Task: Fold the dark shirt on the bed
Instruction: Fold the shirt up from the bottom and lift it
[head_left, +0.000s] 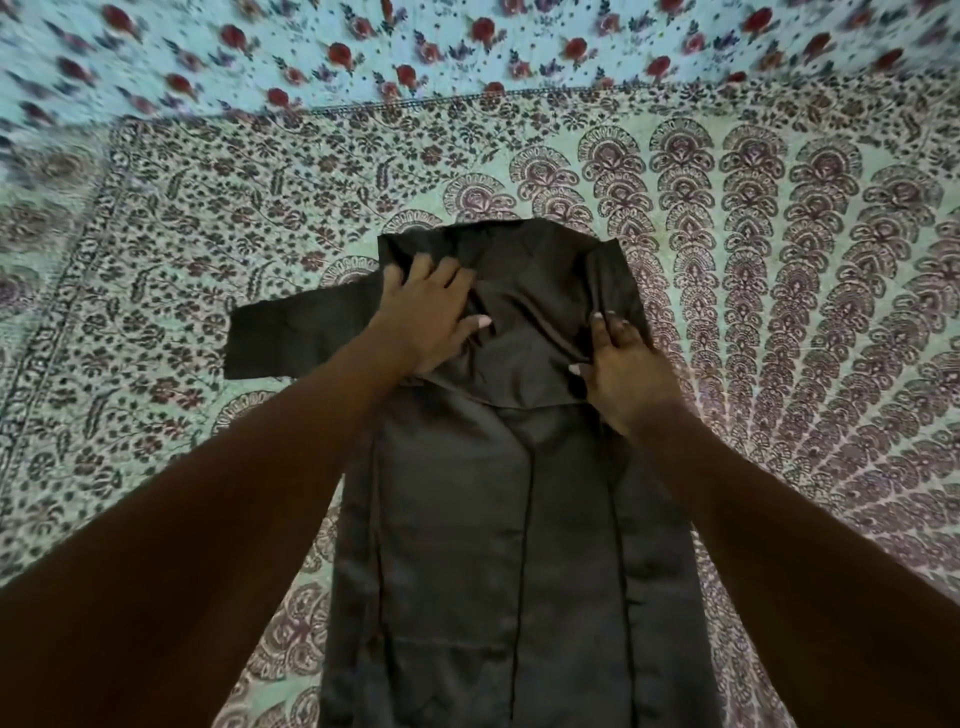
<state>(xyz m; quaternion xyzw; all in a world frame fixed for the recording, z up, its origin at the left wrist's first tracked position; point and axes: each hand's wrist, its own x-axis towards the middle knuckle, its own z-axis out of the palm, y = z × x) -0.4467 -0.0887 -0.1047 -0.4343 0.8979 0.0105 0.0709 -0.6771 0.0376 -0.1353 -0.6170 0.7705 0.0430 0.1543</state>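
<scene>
Hands on dark shirt (498, 519): L (428, 317) flat, fingers spread; R (621, 369) pinching fabric edge.

Support: bed (779, 270), covered by 1 purple-and-green paisley print spread.
Far edge: 1 pale blue rose-print cloth (467, 47).
Lying on spread: 1 dark shirt (493, 519), lengthwise.
</scene>
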